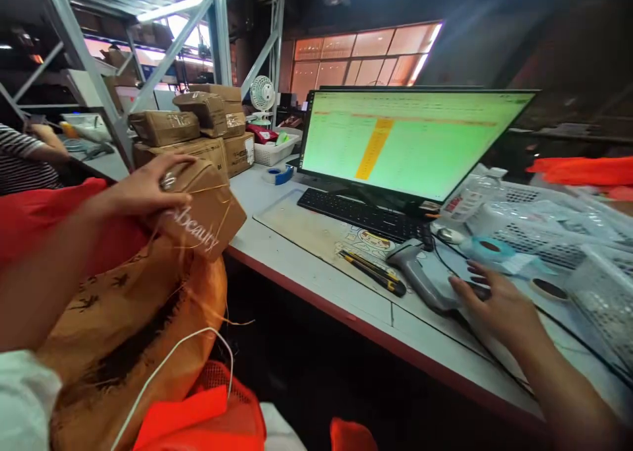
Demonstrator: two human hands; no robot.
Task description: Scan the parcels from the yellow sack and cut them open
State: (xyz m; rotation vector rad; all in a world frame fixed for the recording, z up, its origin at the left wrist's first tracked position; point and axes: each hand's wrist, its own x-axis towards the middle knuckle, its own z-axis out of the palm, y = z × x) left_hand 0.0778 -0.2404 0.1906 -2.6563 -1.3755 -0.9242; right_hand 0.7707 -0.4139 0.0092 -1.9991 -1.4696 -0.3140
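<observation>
My left hand [143, 188] grips a brown cardboard box [212, 204] by its top edge, thumb on the near side. The box is tilted, has white lettering ending in "beauty", and hangs over an orange woven sack [205, 296] with frayed threads. On the desk, my right hand [504, 309] has its fingers apart just beside the handle of a grey barcode scanner [420, 276]. Whether a fingertip touches the handle I cannot tell. A yellow and black box cutter [373, 271] lies left of the scanner.
A monitor [395, 141] stands behind a black keyboard [363, 213]. Taped cartons [192, 149] are stacked at the desk's back left, near blue tape [277, 175]. White plastic baskets [539, 223] with clear packaging crowd the right. Another person's striped sleeve [20, 148] shows far left.
</observation>
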